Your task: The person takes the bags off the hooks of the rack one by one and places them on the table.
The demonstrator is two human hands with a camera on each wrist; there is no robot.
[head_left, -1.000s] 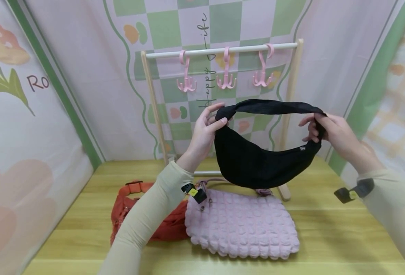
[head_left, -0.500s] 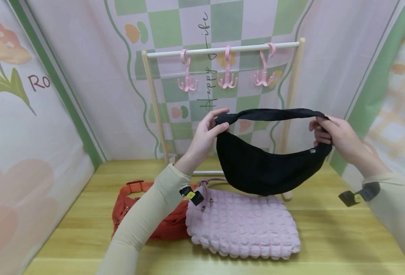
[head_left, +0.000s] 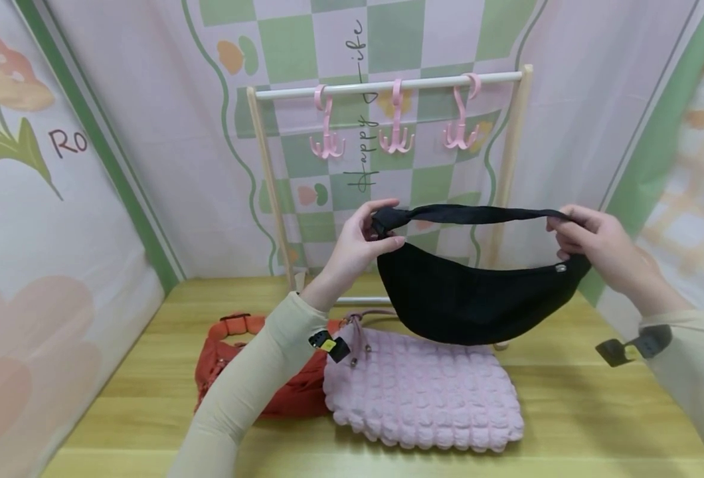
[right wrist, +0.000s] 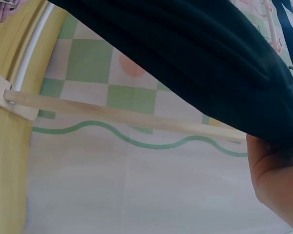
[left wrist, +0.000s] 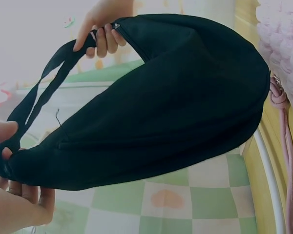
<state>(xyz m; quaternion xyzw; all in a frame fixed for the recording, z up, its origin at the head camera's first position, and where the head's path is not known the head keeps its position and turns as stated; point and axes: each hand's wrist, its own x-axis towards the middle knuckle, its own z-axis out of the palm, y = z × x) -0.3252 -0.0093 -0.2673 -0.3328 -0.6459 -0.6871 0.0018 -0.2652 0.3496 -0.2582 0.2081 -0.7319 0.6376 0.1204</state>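
A black crescent-shaped shoulder bag (head_left: 477, 302) hangs in the air between both hands, its strap (head_left: 477, 214) stretched across the top. My left hand (head_left: 358, 242) grips the left end, where strap and bag meet, with the thumb in front. At the other end my right hand (head_left: 597, 245) pinches the strap near a small metal zip pull (head_left: 561, 268). The left wrist view shows the bag (left wrist: 161, 97) held out lengthwise with the strap looped above its opening. In the right wrist view the bag (right wrist: 195, 58) covers part of the right hand (right wrist: 278, 185).
Behind the bag stands a wooden rack with a white rail (head_left: 358, 87). Several-pronged pink hooks (head_left: 396, 133) hang from it. A pink quilted bag (head_left: 424, 392) and a red bag (head_left: 292, 388) lie on the wooden table (head_left: 597, 411), partly below my left forearm.
Both hands have lowered the black bag somewhat. My right hand has moved to the right, away from the left, so the strap is pulled straighter.
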